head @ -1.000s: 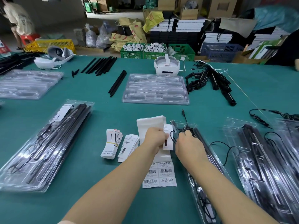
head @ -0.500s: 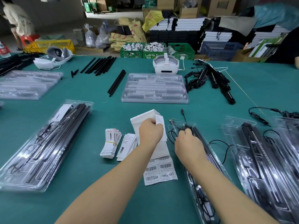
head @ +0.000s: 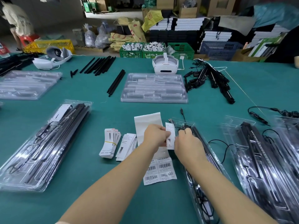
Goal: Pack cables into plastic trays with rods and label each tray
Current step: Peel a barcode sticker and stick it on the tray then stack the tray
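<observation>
White card (head: 170, 136) pinched in the left hand (head: 155, 135), fingers curled round its left edge, held just above the top end of the tray (head: 215, 160) that runs down the near right of the surface (head: 97, 183). The right hand (head: 189, 143) is right against the card's other side, fingers bent down into the tray's top end among the black cables (head: 184, 127); whether they actually grip a cable or only press it, I cannot tell. Here is the risk, as I judge it: a loop of cable (head: 218, 141) spills out over the tray's right edge, and one plug (head: 181, 110) lies beyond the tray's far end, so if the card goes in now those strays may stay outside the pack. The card could also bend or seat crooked over the bunched cables. Just left of the tray lies the barcode sheet (head: 159, 171), partly under the left forearm, and an arm swing could drag it. Further left of the tray, the card stack (head: 110, 143) sits near enough for an elbow to scatter it. Clear plastic is slick, so the tray itself may skate under a push.
</observation>
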A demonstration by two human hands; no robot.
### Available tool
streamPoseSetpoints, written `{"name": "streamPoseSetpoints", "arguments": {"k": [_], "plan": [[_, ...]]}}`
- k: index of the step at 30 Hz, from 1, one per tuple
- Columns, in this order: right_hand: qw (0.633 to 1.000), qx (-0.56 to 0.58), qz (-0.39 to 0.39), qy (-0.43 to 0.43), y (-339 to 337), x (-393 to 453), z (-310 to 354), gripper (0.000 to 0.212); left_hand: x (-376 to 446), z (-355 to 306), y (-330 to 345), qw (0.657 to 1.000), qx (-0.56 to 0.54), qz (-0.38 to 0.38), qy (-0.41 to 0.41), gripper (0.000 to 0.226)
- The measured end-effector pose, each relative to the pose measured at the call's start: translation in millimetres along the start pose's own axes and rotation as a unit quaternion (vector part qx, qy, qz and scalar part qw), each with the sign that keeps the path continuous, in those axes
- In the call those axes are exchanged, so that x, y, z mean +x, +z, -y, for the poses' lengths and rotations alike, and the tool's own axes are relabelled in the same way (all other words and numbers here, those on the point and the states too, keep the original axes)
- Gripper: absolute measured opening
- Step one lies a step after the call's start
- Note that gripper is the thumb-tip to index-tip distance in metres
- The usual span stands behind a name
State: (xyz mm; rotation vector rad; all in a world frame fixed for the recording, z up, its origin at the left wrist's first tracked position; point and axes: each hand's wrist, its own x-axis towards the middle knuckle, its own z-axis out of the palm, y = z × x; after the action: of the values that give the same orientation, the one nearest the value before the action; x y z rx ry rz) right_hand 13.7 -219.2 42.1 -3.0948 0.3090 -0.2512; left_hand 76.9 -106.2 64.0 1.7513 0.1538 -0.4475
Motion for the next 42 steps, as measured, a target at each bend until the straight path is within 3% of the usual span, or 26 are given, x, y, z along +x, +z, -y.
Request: {"name": "streamPoseSetpoints", "arguments": {"k": [9,13,19,27,32,35,40,42], "plan": [[0.997,0.065,-0.02,0.032,-3,-6,-1,0.026,7,-21,21,0.996,0.005,0.074,-0.057,0.02],[0.995,0.084,-0.047,0.034,-3,-11,-3,0.03,9,-17,15,0.99,-0.036,0.103,-0.084,0.034],[0.992,0.107,-0.052,0.033,0,-16,-6,0.033,3,-14,8,0.98,-0.08,0.144,-0.115,0.035],[0.971,0.218,-0.096,0.017,3,-30,-18,0.037,-3,-19,13,0.975,-0.095,0.155,-0.131,0.034],[0.961,0.244,-0.131,0.007,5,-37,-20,0.023,-5,-20,10,0.976,-0.093,0.144,-0.134,0.028],[0.968,0.221,-0.122,0.001,6,-37,-20,0.021,-4,-25,9,0.982,-0.048,0.142,-0.116,0.016],[0.972,0.211,-0.103,-0.012,7,-40,-21,0.024,5,-23,12,0.986,0.143,0.081,-0.028,0.011],[0.973,0.206,-0.107,-0.015,7,-41,-21,0.023,7,-22,14,0.986,0.148,0.077,-0.02,0.013]]}}
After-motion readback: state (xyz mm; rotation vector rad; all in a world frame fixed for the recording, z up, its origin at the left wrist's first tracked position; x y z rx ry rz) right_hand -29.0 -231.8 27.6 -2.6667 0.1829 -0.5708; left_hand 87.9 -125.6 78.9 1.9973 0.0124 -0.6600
